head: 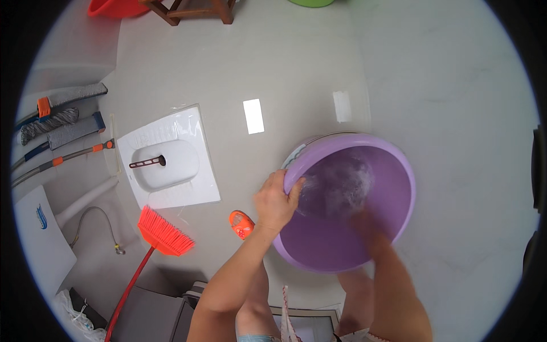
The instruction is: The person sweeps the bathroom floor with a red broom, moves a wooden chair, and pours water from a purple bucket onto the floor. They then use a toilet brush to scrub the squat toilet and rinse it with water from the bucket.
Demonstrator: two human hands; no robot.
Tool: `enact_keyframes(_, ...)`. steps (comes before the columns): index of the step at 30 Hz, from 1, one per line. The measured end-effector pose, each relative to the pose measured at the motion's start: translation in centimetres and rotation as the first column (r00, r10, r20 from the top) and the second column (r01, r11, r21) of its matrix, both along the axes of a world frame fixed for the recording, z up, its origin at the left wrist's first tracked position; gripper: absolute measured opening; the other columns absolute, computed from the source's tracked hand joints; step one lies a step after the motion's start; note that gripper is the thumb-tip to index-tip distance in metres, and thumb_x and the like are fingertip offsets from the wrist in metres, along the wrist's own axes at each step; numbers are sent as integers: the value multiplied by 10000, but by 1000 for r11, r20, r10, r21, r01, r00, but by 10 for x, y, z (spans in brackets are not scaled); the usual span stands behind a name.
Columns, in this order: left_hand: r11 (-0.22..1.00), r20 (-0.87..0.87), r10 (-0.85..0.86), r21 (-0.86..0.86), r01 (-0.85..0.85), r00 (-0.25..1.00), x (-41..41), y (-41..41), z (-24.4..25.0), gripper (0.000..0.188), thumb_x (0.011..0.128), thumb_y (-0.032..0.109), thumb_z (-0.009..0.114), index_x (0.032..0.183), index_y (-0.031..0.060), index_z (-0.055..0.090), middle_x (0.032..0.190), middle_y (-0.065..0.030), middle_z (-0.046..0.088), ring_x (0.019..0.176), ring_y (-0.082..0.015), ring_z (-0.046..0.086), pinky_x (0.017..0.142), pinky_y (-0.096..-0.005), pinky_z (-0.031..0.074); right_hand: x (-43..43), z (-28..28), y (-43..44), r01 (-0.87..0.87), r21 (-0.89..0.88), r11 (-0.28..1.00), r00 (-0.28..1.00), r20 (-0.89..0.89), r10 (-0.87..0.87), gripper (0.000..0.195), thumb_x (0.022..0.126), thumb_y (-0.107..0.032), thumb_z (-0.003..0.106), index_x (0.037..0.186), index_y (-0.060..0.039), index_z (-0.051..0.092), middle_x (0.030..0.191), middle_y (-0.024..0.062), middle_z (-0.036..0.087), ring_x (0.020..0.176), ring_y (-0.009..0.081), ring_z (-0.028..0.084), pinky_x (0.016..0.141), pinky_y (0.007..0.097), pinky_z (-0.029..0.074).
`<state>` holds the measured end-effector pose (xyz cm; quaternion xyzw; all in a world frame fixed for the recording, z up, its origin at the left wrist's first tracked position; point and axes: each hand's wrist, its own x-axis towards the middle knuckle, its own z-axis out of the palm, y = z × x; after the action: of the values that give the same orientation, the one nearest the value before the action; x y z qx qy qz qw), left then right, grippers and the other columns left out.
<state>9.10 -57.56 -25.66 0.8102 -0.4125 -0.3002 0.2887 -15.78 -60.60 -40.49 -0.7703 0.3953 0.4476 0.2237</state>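
Note:
My left hand (274, 200) grips the left rim of a large purple plastic tub (409, 181), fingers outside and thumb over the inner edge. The tub is tilted so that its mouth faces me. Inside it my right hand (366, 224) is blurred by motion, low on the right side; whether it holds anything cannot be made out. Stirred, foamy water (357, 184) lies against the tub's inner wall, just beyond that hand. A pale patterned rim of another container (295, 156) shows behind the tub's upper left edge.
A white squat toilet (209, 184) is set into the floor at left, with a dark red-brown handled tool (145, 163) in its drain. Near it are an orange broom (164, 233), several mops (74, 130) and a grey bin (147, 314). A wooden stool (192, 13) stands at the top.

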Motion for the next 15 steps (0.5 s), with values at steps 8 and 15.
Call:
enact_keyframes(8, 999, -61, -2, 32, 4, 998, 2, 1, -2, 304, 804, 313, 648, 888, 34, 560, 778, -126, 590, 668, -316, 591, 579, -391, 468, 150, 10, 6, 204, -23, 979, 951, 241, -193, 552, 925, -424, 354, 1343, -63, 346, 1352, 112, 385, 1272, 237, 329, 1065, 437, 230)
enact_keyframes(15, 996, -45, 22, 90, -18, 999, 6, 5, 3, 312, 802, 324, 638, 877, 34, 550, 795, -138, 583, 698, -331, 589, 599, -407, 469, 81, 90, 37, -10, 101, 995, 960, 280, -19, 534, 940, -401, 327, 1335, -43, 355, 1352, 126, 389, 1267, 243, 337, 1069, 436, 233)
